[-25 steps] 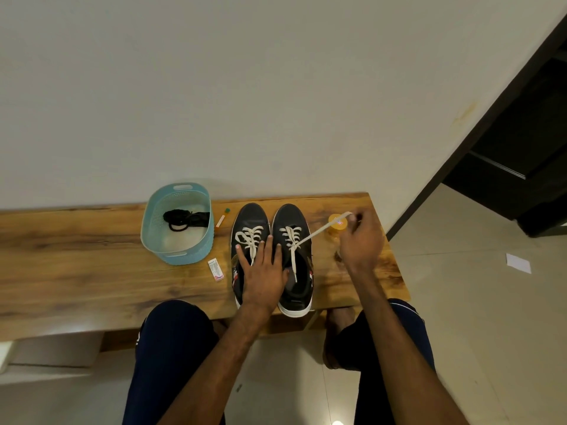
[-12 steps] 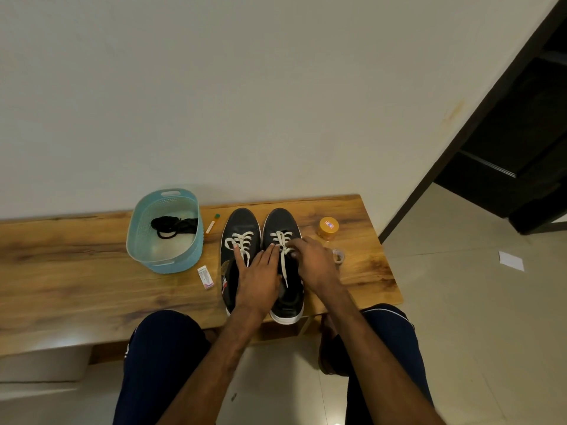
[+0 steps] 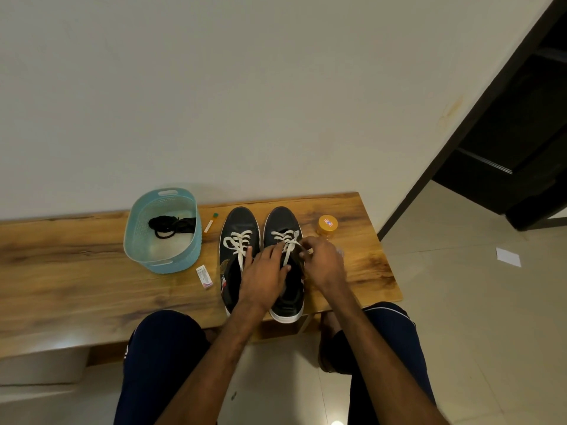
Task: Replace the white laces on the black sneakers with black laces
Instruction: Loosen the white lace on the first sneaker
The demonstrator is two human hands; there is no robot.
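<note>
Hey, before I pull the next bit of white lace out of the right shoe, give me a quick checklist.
1. Left hand steadying the right sneaker: ok.
2. Right hand has a grip on the white lace: ok.
3. Right sneaker unlaced: not ok, several crossings threaded.
4. Left sneaker unlaced: not ok, fully laced.
5. Black laces ready in the basket: ok.
6. Lace free of snags: cannot tell.
</note>
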